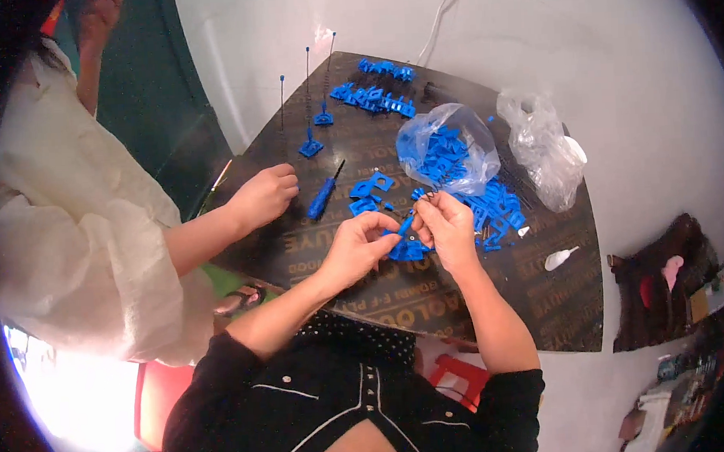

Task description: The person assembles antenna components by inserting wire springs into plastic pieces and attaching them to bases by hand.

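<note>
Between my hands is a slim blue plastic piece (407,223), pinched by the fingertips of both. My left hand (357,246) closes thumb and fingers on its near end. At the far end, the fingers of my right hand (449,232) are bent around it, and a dark coil (432,195) with a blue tip shows just above them. Whether the coil is joined to the blue piece is hidden by my fingers. Several blue plastic parts (407,251) lie on the table just below my hands. Flat blue plates with square openings (381,181) rest a little farther away.
A clear bag of blue parts (411,139) and a loose blue pile (503,208) lie beyond my right hand. Blue-handled screwdriver (322,198), upright rods on blue bases (311,148), crumpled plastic (549,161) and white bottle (559,258) surround them. A co-worker's hand (265,196) rests at left.
</note>
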The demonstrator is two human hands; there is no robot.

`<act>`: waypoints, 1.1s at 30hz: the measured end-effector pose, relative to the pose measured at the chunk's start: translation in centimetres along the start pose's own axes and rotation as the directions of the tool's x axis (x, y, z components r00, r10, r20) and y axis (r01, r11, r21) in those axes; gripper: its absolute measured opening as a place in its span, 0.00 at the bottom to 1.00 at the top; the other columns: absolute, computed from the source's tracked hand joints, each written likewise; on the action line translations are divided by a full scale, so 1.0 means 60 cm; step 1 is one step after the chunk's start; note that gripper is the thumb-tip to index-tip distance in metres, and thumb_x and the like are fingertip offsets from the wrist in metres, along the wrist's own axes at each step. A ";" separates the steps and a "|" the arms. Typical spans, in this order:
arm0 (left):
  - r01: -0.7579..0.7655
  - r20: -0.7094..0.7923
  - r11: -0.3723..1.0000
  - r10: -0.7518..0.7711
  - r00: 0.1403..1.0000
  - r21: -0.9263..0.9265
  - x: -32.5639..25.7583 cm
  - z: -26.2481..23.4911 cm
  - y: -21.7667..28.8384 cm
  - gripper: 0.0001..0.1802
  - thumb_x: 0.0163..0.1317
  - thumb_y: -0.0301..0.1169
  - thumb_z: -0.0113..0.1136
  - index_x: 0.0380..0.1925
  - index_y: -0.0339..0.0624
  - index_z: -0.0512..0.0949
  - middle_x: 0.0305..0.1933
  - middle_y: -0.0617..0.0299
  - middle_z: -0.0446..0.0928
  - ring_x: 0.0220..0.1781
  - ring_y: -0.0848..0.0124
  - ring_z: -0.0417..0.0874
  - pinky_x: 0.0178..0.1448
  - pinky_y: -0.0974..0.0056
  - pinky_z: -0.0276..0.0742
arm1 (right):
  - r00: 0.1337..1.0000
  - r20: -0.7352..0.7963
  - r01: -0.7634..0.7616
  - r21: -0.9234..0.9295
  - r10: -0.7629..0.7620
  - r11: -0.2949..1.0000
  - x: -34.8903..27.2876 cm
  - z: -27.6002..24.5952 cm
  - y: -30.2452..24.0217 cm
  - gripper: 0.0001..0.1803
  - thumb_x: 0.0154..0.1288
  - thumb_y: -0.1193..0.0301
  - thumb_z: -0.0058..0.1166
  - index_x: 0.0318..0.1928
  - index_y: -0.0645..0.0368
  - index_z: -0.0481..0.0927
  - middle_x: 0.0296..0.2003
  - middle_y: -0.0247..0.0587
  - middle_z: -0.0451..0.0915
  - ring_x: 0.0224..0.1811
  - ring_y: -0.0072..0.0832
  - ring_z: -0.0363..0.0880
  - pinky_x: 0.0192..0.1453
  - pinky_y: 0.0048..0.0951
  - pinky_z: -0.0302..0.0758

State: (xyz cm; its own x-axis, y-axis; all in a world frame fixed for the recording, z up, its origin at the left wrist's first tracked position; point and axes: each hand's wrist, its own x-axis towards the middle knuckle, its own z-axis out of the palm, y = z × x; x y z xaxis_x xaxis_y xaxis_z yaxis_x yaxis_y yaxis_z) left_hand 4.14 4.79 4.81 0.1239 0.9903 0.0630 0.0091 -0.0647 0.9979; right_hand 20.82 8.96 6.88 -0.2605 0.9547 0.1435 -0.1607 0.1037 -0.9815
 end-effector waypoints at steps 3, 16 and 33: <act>-0.027 0.005 1.000 0.027 1.000 -0.002 -0.001 0.002 -0.002 0.07 0.57 0.26 0.60 0.36 0.38 0.76 0.23 0.70 0.74 0.20 0.83 0.72 0.20 0.76 0.68 | 1.000 0.008 0.020 0.020 -0.020 1.000 0.000 -0.004 0.007 0.10 0.65 0.68 0.53 0.30 0.61 0.73 0.20 0.33 0.75 0.15 0.13 0.65 0.17 0.16 0.59; -0.006 0.024 0.995 0.008 1.000 -0.100 0.003 -0.008 -0.018 0.05 0.58 0.25 0.59 0.34 0.40 0.75 0.24 0.70 0.74 0.21 0.83 0.72 0.20 0.76 0.69 | 0.996 0.077 0.049 0.035 -0.052 0.998 0.002 -0.007 0.019 0.10 0.66 0.69 0.51 0.40 0.65 0.75 0.23 0.35 0.76 0.17 0.14 0.66 0.18 0.16 0.62; -0.068 0.055 0.992 0.063 0.997 0.102 0.007 -0.009 -0.018 0.06 0.57 0.26 0.60 0.34 0.40 0.74 0.23 0.71 0.73 0.20 0.85 0.70 0.21 0.77 0.67 | 0.998 0.064 0.022 -0.050 -0.019 0.999 0.005 -0.007 0.014 0.08 0.63 0.70 0.55 0.33 0.62 0.75 0.20 0.30 0.75 0.18 0.11 0.66 0.20 0.15 0.61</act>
State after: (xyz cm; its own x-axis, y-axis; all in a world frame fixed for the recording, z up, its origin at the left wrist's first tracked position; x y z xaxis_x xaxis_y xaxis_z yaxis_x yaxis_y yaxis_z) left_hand 3.63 5.35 3.79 0.1783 0.9760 0.1248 0.1019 -0.1444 0.9843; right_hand 20.98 9.46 6.06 -0.3179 0.9328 0.1700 -0.1191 0.1386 -0.9832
